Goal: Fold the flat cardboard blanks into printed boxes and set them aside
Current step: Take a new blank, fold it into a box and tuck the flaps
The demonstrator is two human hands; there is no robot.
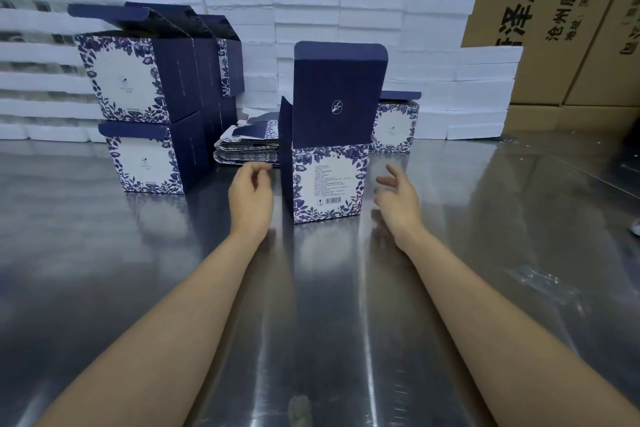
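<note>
Erected printed box [327,184] standing upright on the steel bench [485,253], lid flap raised so its long axis is vertical, directly ahead of the person and between the two hands. Left hand [251,198] and right hand [398,199] flank the box at roughly equal distance, fingers loosely spread, holding nothing and not touching it. The flat blanks [247,146] lie just beyond the left hand, the nearer one; finished boxes [145,114] are stacked farther left.

A folded printed cardboard box [329,184] stands on the steel table [485,253] between two hands, flat cardboard blanks [247,146] behind-left, stacked folded boxes [138,114] farther left.
</note>
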